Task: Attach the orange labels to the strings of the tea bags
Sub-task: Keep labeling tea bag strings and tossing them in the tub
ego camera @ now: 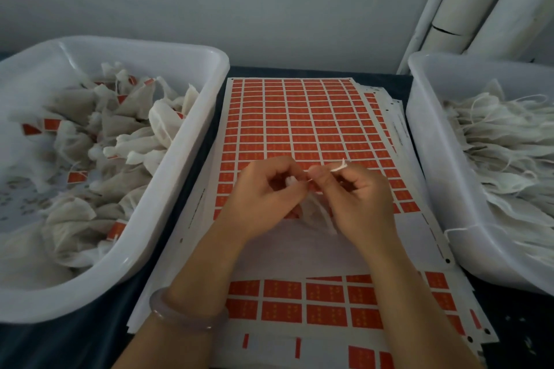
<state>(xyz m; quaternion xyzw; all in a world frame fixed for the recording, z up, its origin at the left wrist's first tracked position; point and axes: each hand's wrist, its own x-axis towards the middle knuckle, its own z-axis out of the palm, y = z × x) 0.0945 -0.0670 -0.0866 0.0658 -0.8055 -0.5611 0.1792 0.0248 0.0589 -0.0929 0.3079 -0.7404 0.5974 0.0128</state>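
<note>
Together left hand [263, 192], right hand [356, 198] pinch string [337, 168]; tea bag [314, 210] between palms.

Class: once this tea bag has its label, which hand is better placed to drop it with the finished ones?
Probably the left hand: the left bin beside it holds tea bags with orange labels, while the right bin beside the right hand shows unlabelled ones.
</note>
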